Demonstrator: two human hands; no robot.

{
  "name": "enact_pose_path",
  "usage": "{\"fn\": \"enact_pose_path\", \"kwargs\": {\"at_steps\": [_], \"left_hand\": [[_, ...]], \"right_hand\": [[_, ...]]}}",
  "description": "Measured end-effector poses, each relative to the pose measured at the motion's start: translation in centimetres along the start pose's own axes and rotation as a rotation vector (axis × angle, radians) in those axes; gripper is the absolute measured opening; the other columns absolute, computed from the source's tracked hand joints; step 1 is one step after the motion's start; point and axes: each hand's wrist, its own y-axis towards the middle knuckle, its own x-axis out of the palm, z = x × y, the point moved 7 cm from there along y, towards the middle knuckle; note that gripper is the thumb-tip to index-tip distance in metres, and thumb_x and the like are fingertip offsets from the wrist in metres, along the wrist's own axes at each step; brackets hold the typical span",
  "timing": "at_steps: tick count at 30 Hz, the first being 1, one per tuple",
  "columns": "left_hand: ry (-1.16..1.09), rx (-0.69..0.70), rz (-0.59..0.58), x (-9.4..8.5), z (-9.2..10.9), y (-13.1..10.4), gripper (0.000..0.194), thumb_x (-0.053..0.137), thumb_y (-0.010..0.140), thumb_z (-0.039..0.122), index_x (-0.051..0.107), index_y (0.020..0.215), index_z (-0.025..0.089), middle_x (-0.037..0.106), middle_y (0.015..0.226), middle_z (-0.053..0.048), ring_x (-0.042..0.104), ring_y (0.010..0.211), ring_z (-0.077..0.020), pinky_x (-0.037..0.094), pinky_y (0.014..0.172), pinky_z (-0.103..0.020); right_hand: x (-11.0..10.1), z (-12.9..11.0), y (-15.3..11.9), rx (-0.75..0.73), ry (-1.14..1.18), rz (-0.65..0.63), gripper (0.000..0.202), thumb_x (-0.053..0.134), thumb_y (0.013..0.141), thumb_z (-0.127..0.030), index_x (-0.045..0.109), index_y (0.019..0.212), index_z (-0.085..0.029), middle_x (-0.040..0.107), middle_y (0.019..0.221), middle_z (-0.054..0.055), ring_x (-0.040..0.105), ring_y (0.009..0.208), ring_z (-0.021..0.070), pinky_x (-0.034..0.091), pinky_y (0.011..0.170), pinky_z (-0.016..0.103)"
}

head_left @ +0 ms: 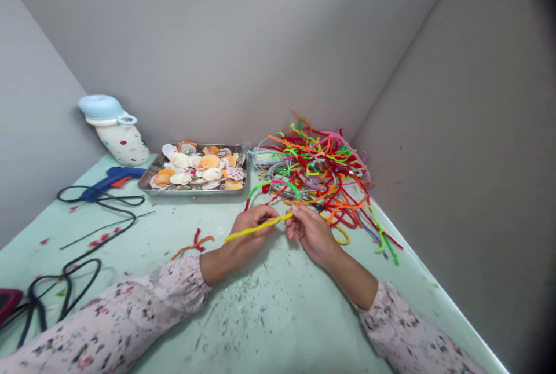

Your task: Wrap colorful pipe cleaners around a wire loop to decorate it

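Note:
A yellow pipe cleaner runs across the back of my left hand, and its right end is pinched in my right hand. The fingers of my left hand are curled closed near a multicoloured pipe cleaner arc of red, green and pink; what they hold is too small to make out. Beyond my hands lies a tangled heap of colourful pipe cleaners. Short orange and red pieces rest on the table left of my left hand.
A metal tray of seashells stands behind my left hand. Farther left are a blue glue gun, black cables and a white bottle with a blue lid. Grey walls border the pale green table.

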Motion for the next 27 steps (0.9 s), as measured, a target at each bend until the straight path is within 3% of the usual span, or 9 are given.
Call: {"fn": "enact_pose_path", "kwargs": {"at_steps": [9,15,27], "left_hand": [[-0.103,-0.162,-0.027,0.62,-0.34,-0.13,0.016,0.051,0.083,0.025,0.063,0.09,0.017,0.063,0.078,-0.001,0.054,0.065,-0.0121,0.042,0.06,-0.022],[-0.199,-0.178,0.014,0.42,-0.79,-0.03,0.014,0.053,0.082,0.025,0.063,0.089,0.017,0.062,0.084,-0.002,0.055,0.066,-0.0116,0.044,0.061,-0.023],[-0.221,-0.168,-0.035,0.71,-0.86,-0.01,0.011,0.054,0.083,0.026,0.06,0.085,0.017,0.061,0.078,-0.002,0.054,0.065,-0.0119,0.042,0.059,-0.022]], "right_hand": [[0.0,-0.05,-0.03,-0.008,0.013,-0.004,0.026,0.064,0.078,-0.042,0.057,0.079,-0.017,0.062,0.064,-0.001,0.056,0.047,0.0076,0.035,0.04,0.017],[0.14,-0.3,-0.06,-0.048,0.022,-0.04,0.03,0.061,0.078,-0.047,0.058,0.079,-0.017,0.064,0.068,0.001,0.056,0.047,0.0092,0.034,0.04,0.019],[0.28,-0.16,-0.28,-0.067,-0.123,-0.065,0.018,0.066,0.074,-0.032,0.062,0.085,-0.019,0.063,0.072,-0.002,0.055,0.05,0.0068,0.036,0.044,0.018]]}}
